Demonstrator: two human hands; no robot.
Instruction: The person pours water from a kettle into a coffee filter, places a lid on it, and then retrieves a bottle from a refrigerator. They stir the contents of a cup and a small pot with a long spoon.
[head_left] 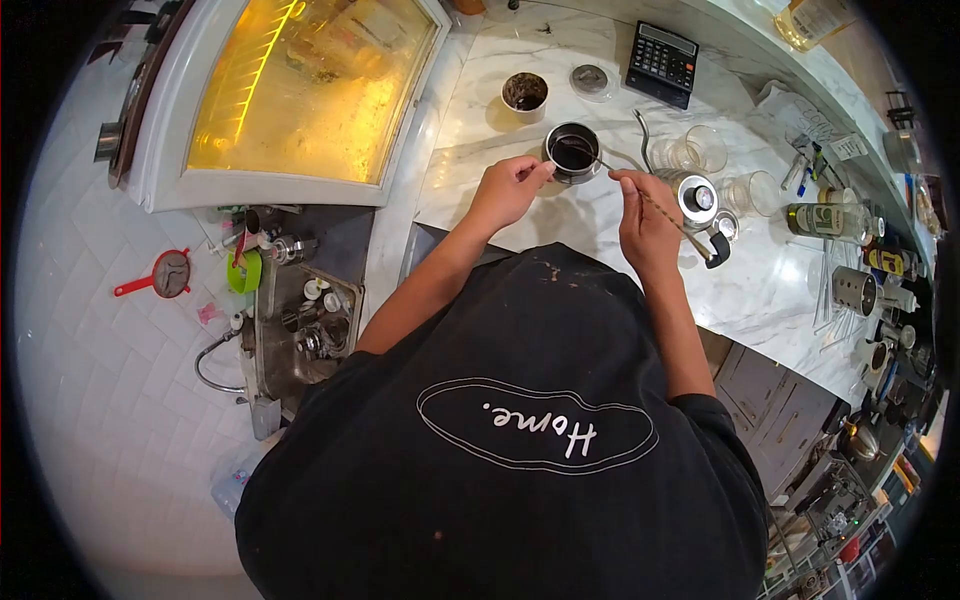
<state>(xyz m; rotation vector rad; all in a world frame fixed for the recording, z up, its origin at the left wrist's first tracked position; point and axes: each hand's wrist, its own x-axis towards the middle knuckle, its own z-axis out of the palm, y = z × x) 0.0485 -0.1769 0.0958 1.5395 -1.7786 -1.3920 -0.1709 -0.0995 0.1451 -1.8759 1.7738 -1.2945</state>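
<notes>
A small metal cup [573, 176] of dark liquid stands on the marble counter in front of me. My left hand [508, 192] is closed, its thumb and fingertip pinching at the cup's near left edge. In my closed right hand [650, 222] is a long bar spoon [664, 212] with a twisted stem. The spoon's far end reaches over the rim into the dark liquid, which hides its tip. Just right of my right hand stands a gooseneck kettle [696, 197]. Behind the cup is a white tub [525, 112] with dark residue inside.
A calculator [662, 64] and a round lid [591, 82] lie farther back. Two clear glasses, one a tumbler [755, 193], stand beyond the kettle. Bottles, including a green-labelled one [828, 221], line the right. At left are a glass-fronted cabinet [300, 90] and a cluttered sink [345, 300].
</notes>
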